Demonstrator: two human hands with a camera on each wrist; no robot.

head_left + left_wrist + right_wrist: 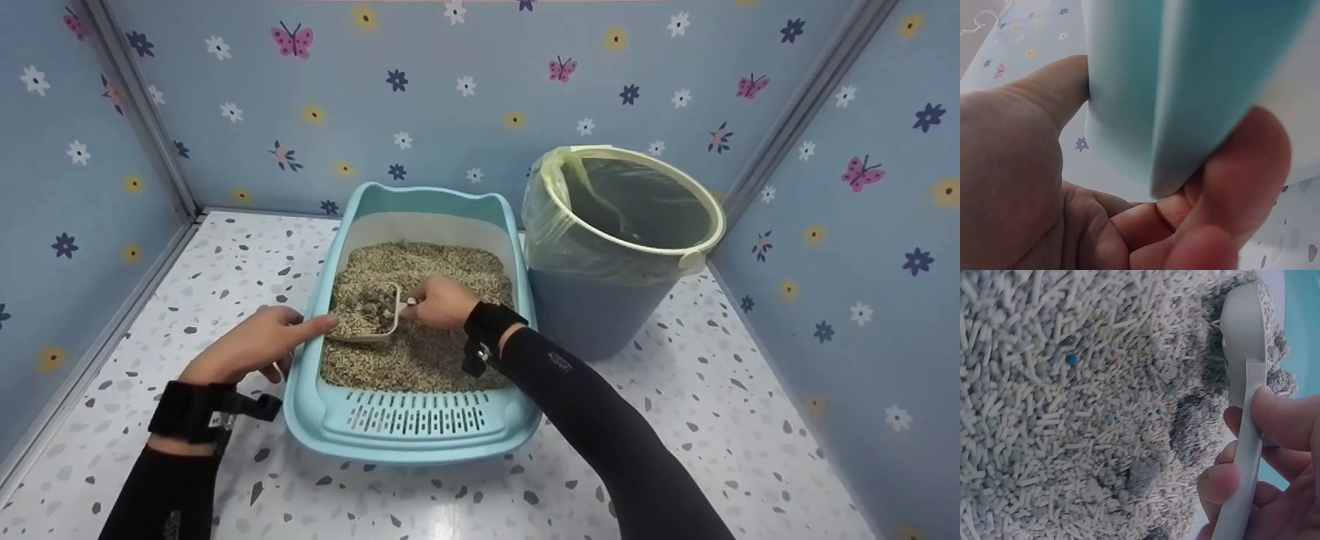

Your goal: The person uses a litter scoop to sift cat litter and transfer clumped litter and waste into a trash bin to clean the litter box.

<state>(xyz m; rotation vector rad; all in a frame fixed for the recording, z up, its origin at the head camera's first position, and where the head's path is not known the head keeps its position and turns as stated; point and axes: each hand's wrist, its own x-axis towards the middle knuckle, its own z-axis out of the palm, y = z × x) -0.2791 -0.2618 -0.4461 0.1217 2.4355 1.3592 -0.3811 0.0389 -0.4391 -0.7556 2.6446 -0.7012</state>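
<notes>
Your right hand (439, 302) grips the handle of the litter scoop (367, 339), fingers and thumb wrapped round its shaft, while your left hand (255, 341) holds the left rim of the blue litter box (420, 450), one digit reaching over the edge. The scoop sits inside the box toward that left wall, carrying dark clumps (379, 304) along with loose pelleted litter (420, 367). To do this sifting well, I would hold the scoop low and level over the bed and shake it in short side-to-side strokes, so the loose pellets drop through and the clumps don't roll over the lip. Let your left hand steady the box, but mind that its fingertip lies right by the scoop's corner; whether they touch I can't tell. The right wrist view shows further grey lumps (1196, 433) lying in the litter near the handle, worth a separate pass. Just beside the box on your right stands the waste bin (615, 307), its pale yellow liner (555, 240) folded over the rim. The box's raised right side and that taller bin rim stand between the scoop and the bin's mouth, so any carry across needs good lift.
</notes>
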